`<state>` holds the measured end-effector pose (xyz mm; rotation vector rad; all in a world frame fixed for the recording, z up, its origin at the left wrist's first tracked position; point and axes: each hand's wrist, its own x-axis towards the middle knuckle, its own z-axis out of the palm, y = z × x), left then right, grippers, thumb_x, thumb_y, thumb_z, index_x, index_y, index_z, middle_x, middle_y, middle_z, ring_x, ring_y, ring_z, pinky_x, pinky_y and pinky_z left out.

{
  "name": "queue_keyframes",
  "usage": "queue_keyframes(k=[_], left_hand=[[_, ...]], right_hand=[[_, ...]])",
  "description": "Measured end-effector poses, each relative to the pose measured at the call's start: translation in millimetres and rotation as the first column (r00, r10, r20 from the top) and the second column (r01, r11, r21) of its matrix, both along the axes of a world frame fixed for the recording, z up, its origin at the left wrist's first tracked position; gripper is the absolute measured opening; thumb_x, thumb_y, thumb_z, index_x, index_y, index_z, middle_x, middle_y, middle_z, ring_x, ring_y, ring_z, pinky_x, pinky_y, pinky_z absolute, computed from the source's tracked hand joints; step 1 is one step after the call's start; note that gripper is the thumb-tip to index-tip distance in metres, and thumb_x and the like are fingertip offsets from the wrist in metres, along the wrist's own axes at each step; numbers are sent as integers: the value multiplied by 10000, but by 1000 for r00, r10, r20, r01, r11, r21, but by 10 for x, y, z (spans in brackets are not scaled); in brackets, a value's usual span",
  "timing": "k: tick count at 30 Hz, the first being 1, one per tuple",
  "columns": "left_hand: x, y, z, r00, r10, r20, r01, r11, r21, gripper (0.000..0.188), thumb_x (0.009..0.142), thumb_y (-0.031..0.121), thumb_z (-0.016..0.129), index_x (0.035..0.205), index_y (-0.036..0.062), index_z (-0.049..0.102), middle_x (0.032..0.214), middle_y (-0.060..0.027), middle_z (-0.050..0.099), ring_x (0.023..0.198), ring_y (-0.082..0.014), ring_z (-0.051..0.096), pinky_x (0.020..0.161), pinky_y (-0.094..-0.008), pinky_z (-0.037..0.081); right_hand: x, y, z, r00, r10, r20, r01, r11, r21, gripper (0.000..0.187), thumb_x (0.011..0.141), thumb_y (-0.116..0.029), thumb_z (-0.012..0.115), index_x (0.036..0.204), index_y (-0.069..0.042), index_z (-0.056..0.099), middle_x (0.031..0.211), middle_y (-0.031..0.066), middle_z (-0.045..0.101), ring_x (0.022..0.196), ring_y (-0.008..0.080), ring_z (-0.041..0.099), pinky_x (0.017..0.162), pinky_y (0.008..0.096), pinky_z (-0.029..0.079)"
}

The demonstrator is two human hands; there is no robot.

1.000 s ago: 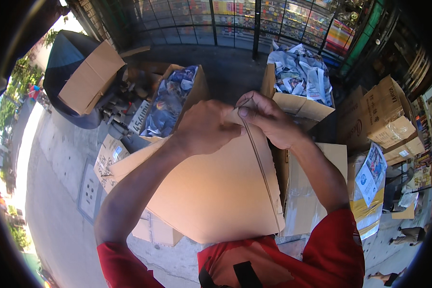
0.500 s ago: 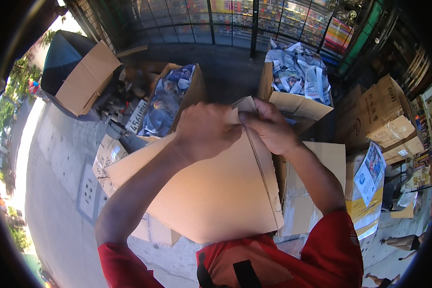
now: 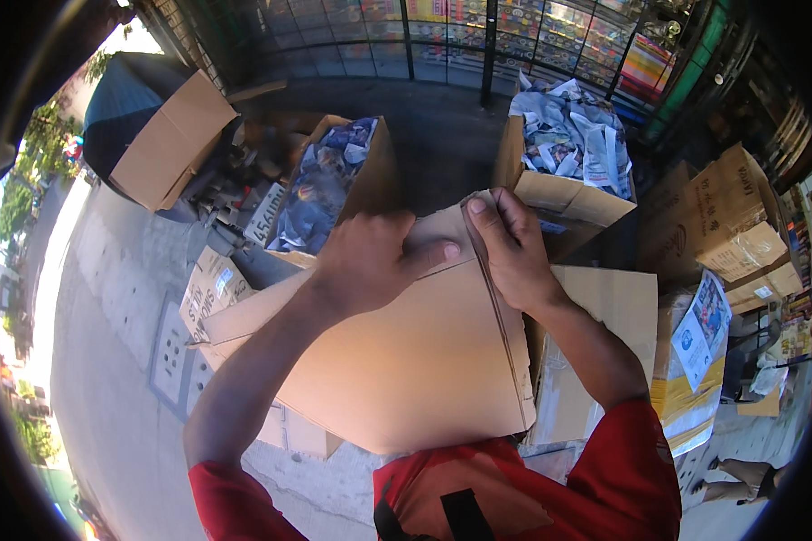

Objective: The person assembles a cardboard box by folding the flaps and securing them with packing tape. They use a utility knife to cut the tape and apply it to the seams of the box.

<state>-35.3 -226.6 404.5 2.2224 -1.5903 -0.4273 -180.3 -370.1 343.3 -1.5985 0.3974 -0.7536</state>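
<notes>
A large brown cardboard sheet (image 3: 397, 361) slants in front of my body, its near edge against my red shirt. A crease runs down its right side, and the right edge is rough. My left hand (image 3: 365, 266) grips the far edge, thumb flat on the face, with the other fingers partly hidden. At the far right corner my right hand (image 3: 514, 252) is closed on the flap beside the crease, thumb on top and fingers folded behind.
Beyond the sheet stand two open cartons (image 3: 386, 167) (image 3: 573, 194) filled with crumpled newspaper. A closed carton (image 3: 595, 352) sits to the right, with stacked boxes (image 3: 731, 216) farther over. A bent cardboard piece (image 3: 171, 140) leans at the far left. Metal grating (image 3: 487, 54) closes off the back.
My hands have moved apart. The left slid left and down along the far edge, thumb now stretched over the face; the right has turned more upright at the corner, which has flattened out.
</notes>
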Motion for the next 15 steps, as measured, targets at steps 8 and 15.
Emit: queue_keyframes(k=[8,15], left_hand=[[-3,94,-202,715,-12,-699,16,1000,-1,739,972,663,501,1335,20,535,1003,-102,706,915,-218,684,771,-363,557],[61,178,-129,996,-62,61,69,991,-114,717,767,632,775,1095,38,542,763,-173,707,739,-386,727,692,-488,575]], right_hand=[[1,126,-5,998,36,50,-38,998,43,302,1074,-311,534,951,-38,571,795,-28,538,753,39,466,667,253,422],[36,71,81,978,148,145,-184,943,276,185,1041,-232,566,1004,-52,592,886,-36,585,822,33,495,734,253,437]])
